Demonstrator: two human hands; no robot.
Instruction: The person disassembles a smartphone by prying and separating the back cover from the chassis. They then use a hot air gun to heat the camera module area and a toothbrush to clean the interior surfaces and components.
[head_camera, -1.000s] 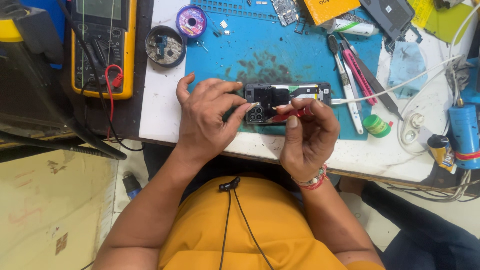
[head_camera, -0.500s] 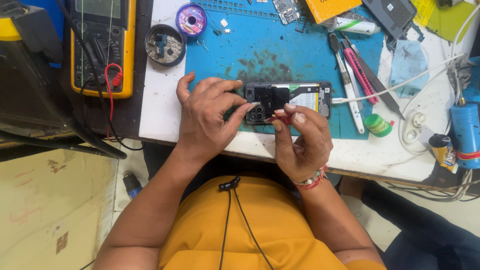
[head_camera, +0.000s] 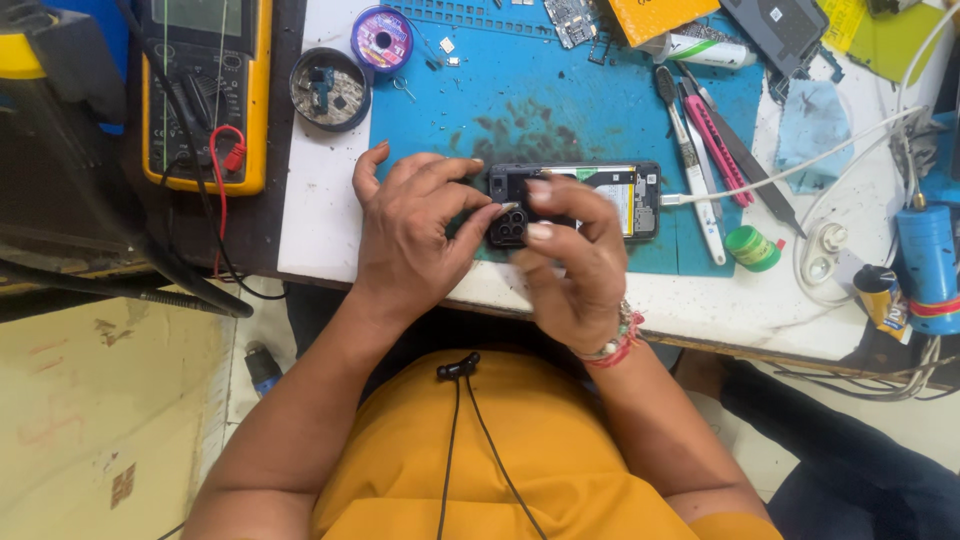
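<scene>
Phone: opened smartphone with its back cover off, lying flat on the blue mat near the desk's front edge; we see its battery and camera cluster exposed.
Left hand: our left hand rests at the phone's left end, fingers narrowed toward the camera block, touching it.
Right hand: our right hand arches over the phone's left half, fingers pinched close at the same spot; whether they hold a small part we cannot tell.
Cable: a white cable is plugged into the phone's right end.
Progress: we judge the work mid-way, since the cover is off and the inside is bare, while closing it up is not yet done.
Tools: tweezers and a pink-handled tool lie just right of the phone, a green pot nearer the front edge.
Left side: a yellow multimeter and a round parts dish stand toward the back left.
Room: the desk's front edge is close under our wrists; the mat behind the phone gives open room, the right side is crowded.
</scene>
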